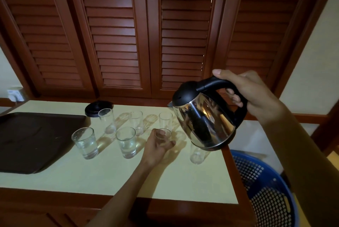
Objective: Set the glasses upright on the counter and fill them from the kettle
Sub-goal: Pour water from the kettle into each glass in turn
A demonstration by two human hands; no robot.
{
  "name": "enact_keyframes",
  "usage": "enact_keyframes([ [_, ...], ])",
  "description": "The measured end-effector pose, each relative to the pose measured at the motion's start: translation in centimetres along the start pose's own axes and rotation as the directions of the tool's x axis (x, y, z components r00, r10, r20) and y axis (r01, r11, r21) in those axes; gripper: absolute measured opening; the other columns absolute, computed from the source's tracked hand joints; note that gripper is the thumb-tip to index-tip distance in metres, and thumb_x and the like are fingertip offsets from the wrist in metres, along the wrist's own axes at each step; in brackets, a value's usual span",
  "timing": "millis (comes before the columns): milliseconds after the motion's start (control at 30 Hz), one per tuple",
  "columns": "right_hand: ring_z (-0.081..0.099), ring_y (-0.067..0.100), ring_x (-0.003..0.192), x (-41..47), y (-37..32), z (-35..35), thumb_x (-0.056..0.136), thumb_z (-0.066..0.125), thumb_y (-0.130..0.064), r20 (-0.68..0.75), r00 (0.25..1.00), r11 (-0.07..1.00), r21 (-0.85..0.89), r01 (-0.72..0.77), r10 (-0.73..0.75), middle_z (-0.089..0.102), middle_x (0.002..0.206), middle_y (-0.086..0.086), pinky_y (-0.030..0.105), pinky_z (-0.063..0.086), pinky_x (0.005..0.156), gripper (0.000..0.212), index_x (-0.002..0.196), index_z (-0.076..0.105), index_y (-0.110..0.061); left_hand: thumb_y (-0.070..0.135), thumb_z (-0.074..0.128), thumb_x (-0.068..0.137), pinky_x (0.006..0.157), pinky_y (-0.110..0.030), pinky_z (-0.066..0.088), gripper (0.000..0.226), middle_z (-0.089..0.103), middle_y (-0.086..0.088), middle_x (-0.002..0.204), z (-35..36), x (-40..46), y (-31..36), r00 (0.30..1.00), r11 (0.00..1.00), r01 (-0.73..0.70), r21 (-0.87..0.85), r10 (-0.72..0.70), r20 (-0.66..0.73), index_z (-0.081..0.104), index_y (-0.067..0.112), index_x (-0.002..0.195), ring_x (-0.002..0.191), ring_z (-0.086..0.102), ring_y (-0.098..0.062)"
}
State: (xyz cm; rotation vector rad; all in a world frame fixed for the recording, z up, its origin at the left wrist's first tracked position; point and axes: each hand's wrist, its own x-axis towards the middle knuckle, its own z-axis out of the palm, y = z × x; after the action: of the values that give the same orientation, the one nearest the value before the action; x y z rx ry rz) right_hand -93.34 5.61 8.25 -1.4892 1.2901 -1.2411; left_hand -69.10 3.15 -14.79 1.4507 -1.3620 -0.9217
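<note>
— Fingers first: what are they grasping?
— Right hand [251,94] has its fingers [233,97] wrapped round the black handle of the kettle [203,114], held tilted above the bench [110,177]. Left hand [157,146] curls round a small glass [163,136] standing on the bench.
— And the other glasses?
— All upright: front-left glass [85,143] holds some water, the middle one [126,142] beside it, three behind, one under the kettle [197,154]. Dark tray [27,140] lies left.
</note>
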Motion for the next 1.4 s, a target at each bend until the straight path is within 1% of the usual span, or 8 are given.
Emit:
enact_keyframes([
  [67, 0.039, 0.011, 0.035, -0.2, -0.2, 0.1, 0.084, 0.079, -0.050, 0.011, 1.000, 0.999, -0.028, -0.017, 0.017, 0.047, 0.043, -0.002, 0.019, 0.031, 0.036, 0.054, 0.044, 0.060, -0.020, -0.010, 0.080, 0.081, 0.069, -0.007, 0.049, 0.036, 0.062, -0.003, 0.090, -0.4, -0.1, 0.6, 1.000, 0.999, 0.000, -0.041, 0.000, 0.013, 0.054, 0.002, 0.103, 0.071, 0.063, 0.010],
  [133, 0.037, 0.012, 0.035, -0.4, -0.5, 0.1, 0.083, 0.079, -0.052, 0.020, 1.000, 0.998, -0.065, -0.020, 0.022, 0.045, 0.042, -0.001, 0.020, 0.031, 0.037, 0.054, 0.047, 0.058, -0.017, -0.024, 0.071, 0.076, 0.061, -0.008, 0.047, 0.036, 0.059, -0.005, 0.085, -0.6, 0.1, 1.4, 1.000, 0.999, -0.018, -0.039, 0.019, 0.021, 0.055, -0.003, 0.099, 0.059, 0.058, 0.007],
  [467, 0.036, 0.013, 0.032, 0.0, -2.2, 0.9, 0.080, 0.080, -0.055, 0.061, 0.998, 0.950, -0.311, 0.017, 0.002, 0.044, 0.040, 0.002, 0.018, 0.032, 0.036, 0.057, 0.052, 0.056, -0.012, -0.001, 0.081, 0.061, 0.062, -0.024, 0.049, 0.031, 0.063, 0.006, 0.066, -0.9, -0.4, 3.6, 0.996, 0.996, -0.085, 0.027, 0.084, 0.026, 0.061, 0.004, 0.085, 0.058, 0.058, -0.009],
  [567, 0.036, 0.014, 0.031, 0.2, -2.3, 1.2, 0.079, 0.081, -0.056, 0.095, 0.995, 0.935, -0.354, 0.029, 0.005, 0.044, 0.039, 0.002, 0.022, 0.033, 0.040, 0.059, 0.047, 0.055, -0.014, -0.008, 0.078, 0.063, 0.055, -0.014, 0.045, 0.030, 0.061, 0.009, 0.064, -0.9, -0.7, 3.9, 0.996, 0.996, -0.083, 0.015, 0.082, 0.042, 0.060, 0.006, 0.082, 0.051, 0.055, 0.000],
  [833, 0.035, 0.014, 0.032, 0.1, -2.5, 1.3, 0.077, 0.082, -0.057, 0.106, 0.994, 0.927, -0.375, 0.013, 0.029, 0.044, 0.038, 0.002, 0.024, 0.033, 0.043, 0.059, 0.047, 0.055, -0.014, -0.011, 0.079, 0.062, 0.053, -0.011, 0.041, 0.034, 0.059, 0.012, 0.060, -1.3, -0.8, 3.4, 0.996, 0.996, -0.086, 0.020, 0.085, 0.018, 0.059, 0.011, 0.078, 0.049, 0.051, 0.001],
  [1033, 0.034, 0.013, 0.031, 0.2, -3.7, 0.9, 0.075, 0.083, -0.058, 0.093, 0.996, 0.926, -0.376, 0.031, 0.005, 0.043, 0.038, 0.001, 0.025, 0.031, 0.045, 0.060, 0.040, 0.055, -0.018, -0.001, 0.082, 0.062, 0.063, -0.025, 0.047, 0.031, 0.061, 0.012, 0.063, -1.9, -0.6, 2.3, 0.999, 0.997, -0.043, 0.057, 0.043, 0.011, 0.059, 0.009, 0.080, 0.056, 0.054, -0.005],
  [1300, 0.036, 0.014, 0.034, 0.2, -5.1, -0.2, 0.071, 0.083, -0.062, 0.065, 0.998, 0.918, -0.395, 0.044, -0.020, 0.044, 0.043, 0.003, 0.021, 0.030, 0.039, 0.059, 0.041, 0.059, -0.017, -0.006, 0.081, 0.064, 0.057, -0.016, 0.044, 0.034, 0.057, 0.019, 0.053, -2.1, -0.6, 1.3, 0.999, 0.999, -0.026, 0.041, 0.025, 0.028, 0.056, 0.013, 0.078, 0.049, 0.051, 0.002],
  [1400, 0.035, 0.014, 0.035, 0.1, -5.7, -0.4, 0.071, 0.083, -0.061, 0.050, 0.998, 0.911, -0.409, 0.048, -0.030, 0.044, 0.043, 0.002, 0.020, 0.029, 0.038, 0.057, 0.046, 0.058, -0.017, 0.006, 0.082, 0.056, 0.060, -0.021, 0.047, 0.034, 0.061, 0.014, 0.060, -2.3, -0.7, 1.0, 1.000, 0.999, -0.014, 0.040, 0.013, 0.026, 0.058, 0.007, 0.081, 0.057, 0.055, -0.005],
])
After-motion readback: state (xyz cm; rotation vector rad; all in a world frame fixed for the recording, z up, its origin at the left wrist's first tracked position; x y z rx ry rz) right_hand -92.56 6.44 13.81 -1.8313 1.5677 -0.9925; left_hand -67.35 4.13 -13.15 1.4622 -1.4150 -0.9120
